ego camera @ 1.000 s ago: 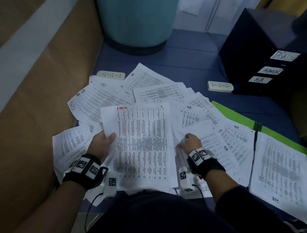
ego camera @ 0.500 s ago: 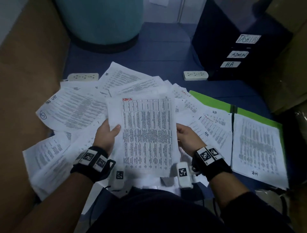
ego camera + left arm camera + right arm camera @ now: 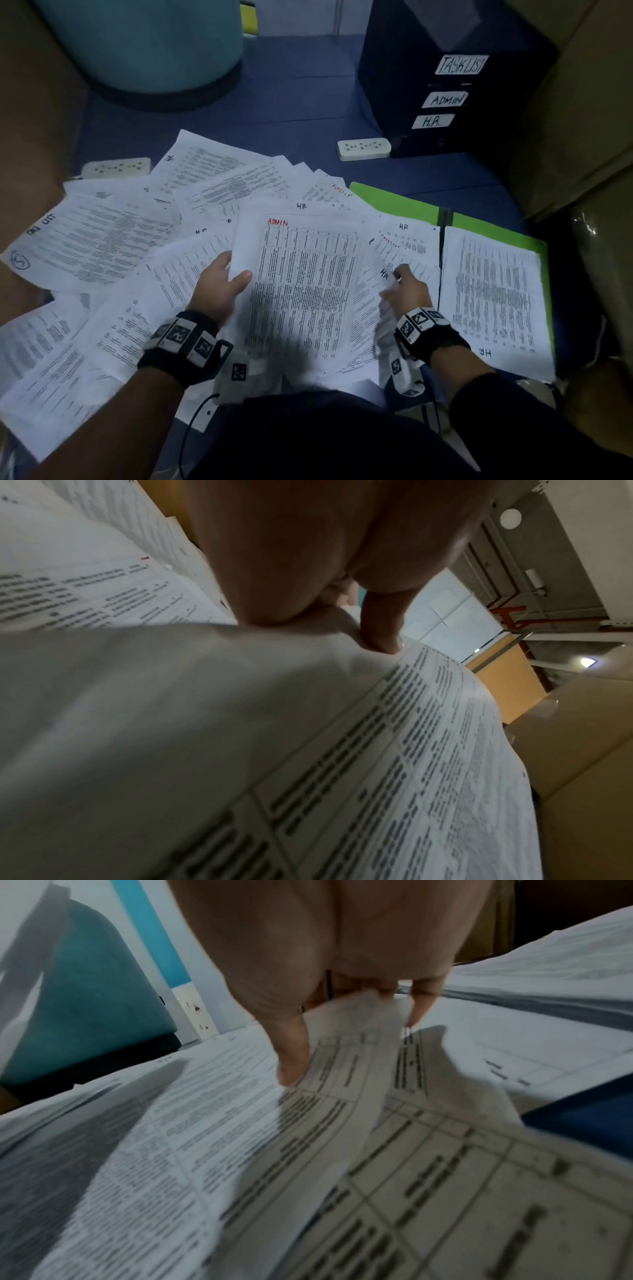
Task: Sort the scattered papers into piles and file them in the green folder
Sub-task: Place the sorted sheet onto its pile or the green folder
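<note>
Printed sheets (image 3: 102,240) lie fanned over a blue mat. My left hand (image 3: 233,270) grips the left edge of a sheet headed ADMIN in red (image 3: 308,281), thumb on top; in the left wrist view the thumb (image 3: 380,631) presses that sheet (image 3: 411,750). My right hand (image 3: 399,281) pinches the edge of a sheet marked HR (image 3: 387,274) just left of the open green folder (image 3: 394,198). The right wrist view shows this hand (image 3: 342,1010) with the lifted sheet edge (image 3: 363,1031) between thumb and fingers. A sheet marked HR (image 3: 493,294) lies in the folder's right half.
A black drawer unit (image 3: 411,51) labelled TASKLIST, ADMIN and HR stands at the back right. Two white power strips (image 3: 363,149) (image 3: 116,168) lie behind the papers. A teal bin (image 3: 144,44) stands at the back. Brown cardboard (image 3: 34,120) borders both sides.
My right hand has left the ADMIN sheet's right edge and moved right to pinch an HR sheet beside the folder. The left hand still holds the ADMIN sheet.
</note>
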Available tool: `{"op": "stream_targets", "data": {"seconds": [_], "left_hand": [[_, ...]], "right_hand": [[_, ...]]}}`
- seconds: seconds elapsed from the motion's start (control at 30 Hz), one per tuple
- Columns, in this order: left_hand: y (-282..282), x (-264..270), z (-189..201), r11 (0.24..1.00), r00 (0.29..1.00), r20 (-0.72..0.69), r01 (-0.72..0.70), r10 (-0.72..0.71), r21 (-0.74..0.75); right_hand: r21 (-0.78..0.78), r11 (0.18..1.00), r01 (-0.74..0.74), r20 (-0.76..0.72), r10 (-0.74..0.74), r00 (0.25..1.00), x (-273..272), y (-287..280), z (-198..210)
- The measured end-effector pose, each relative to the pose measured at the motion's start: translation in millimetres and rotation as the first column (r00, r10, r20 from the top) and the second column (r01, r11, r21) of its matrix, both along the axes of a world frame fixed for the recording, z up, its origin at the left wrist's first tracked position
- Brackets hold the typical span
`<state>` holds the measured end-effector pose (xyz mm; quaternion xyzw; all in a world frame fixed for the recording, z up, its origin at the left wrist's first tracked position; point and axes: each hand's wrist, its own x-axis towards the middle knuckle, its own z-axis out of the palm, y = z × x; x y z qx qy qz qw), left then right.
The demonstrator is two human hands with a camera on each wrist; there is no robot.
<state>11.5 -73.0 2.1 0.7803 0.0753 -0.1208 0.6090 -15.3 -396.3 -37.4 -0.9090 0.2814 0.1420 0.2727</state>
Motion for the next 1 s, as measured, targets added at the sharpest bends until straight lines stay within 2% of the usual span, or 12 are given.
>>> {"op": "stream_targets", "data": {"seconds": [0.13,0.2,0.27,0.37,0.43,0.53,0.63,0.7,0.83,0.93,1.0], "left_hand": [[-24.7,1.5,12.2,0.996,0.997,-0.013,0.069,-0.07,-0.063],[-37.0,4.1,18.2,0.987,0.99,0.005,0.144,-0.144,-0.074],[-49.4,7.4,26.9,0.973,0.975,0.032,0.223,-0.221,-0.063],[-65.2,14.9,39.5,0.95,0.954,0.052,0.3,-0.296,-0.092],[-73.8,22.8,44.5,0.958,0.965,0.06,0.262,-0.257,-0.113],[-85.6,35.3,52.4,0.979,0.98,0.1,0.18,-0.171,-0.093],[-96.0,44.0,65.7,0.98,0.975,0.151,0.179,-0.164,-0.09],[-99.2,48.5,72.1,0.978,0.971,0.167,0.187,-0.17,-0.09],[-98.0,51.6,78.4,0.981,0.966,0.195,0.183,-0.168,-0.06],[-92.0,49.9,79.3,0.991,0.976,0.206,0.094,-0.073,-0.096],[-87.5,48.9,78.3,0.984,0.98,0.196,-0.007,0.043,-0.18]], "right_hand": [[0.016,0.997,-0.077,0.102,0.075,0.992,2.6,-18.9,23.2],[-0.095,0.983,-0.159,0.084,0.167,0.982,5.4,-26.6,39.9],[-0.163,0.97,-0.18,0.118,0.2,0.973,8.2,-32.5,58.4],[-0.082,0.99,-0.117,0.205,0.132,0.97,12.5,-43.1,80.5],[0.024,0.99,-0.137,0.273,0.125,0.954,16.6,-51.6,91.9],[0.137,0.969,-0.208,0.408,0.136,0.903,20.6,-56.5,121.8],[0.149,0.939,-0.309,0.475,0.207,0.856,24.7,-61.7,151.6],[0.195,0.921,-0.336,0.498,0.202,0.843,27.5,-65.1,165.3],[0.385,0.836,-0.392,0.607,0.092,0.79,39.2,-67.2,174.0],[0.591,0.735,-0.334,0.672,-0.218,0.707,48.7,-60.0,168.7],[0.74,0.605,-0.294,0.596,-0.389,0.702,49.4,-51.5,157.1]]}}
